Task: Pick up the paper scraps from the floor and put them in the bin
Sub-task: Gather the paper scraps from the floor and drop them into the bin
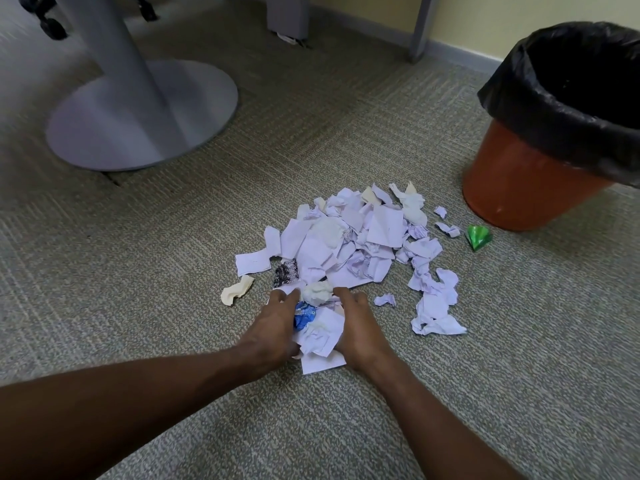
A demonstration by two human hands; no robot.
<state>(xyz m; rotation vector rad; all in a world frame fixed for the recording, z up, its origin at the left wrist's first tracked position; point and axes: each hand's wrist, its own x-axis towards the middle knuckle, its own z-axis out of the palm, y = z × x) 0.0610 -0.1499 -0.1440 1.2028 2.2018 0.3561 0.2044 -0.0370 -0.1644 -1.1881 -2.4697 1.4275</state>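
A heap of white paper scraps [360, 244] lies on the carpet in the middle of the view. My left hand [273, 327] and my right hand [356, 327] press from both sides on a small bunch of scraps [317, 336] at the near edge of the heap. That bunch holds a white crumpled ball [317, 292] and a blue wrapper [304, 315]. An orange bin [519, 188] with a black liner stands at the right, its mouth open and dark inside. A green wrapper [479, 237] lies beside the bin's foot.
A round grey table base [138, 116] with its column stands at the back left. Chair castors [52, 27] show at the top left. Grey furniture legs [420, 29] and a skirting board run along the back wall. A beige scrap [237, 289] lies left of the heap.
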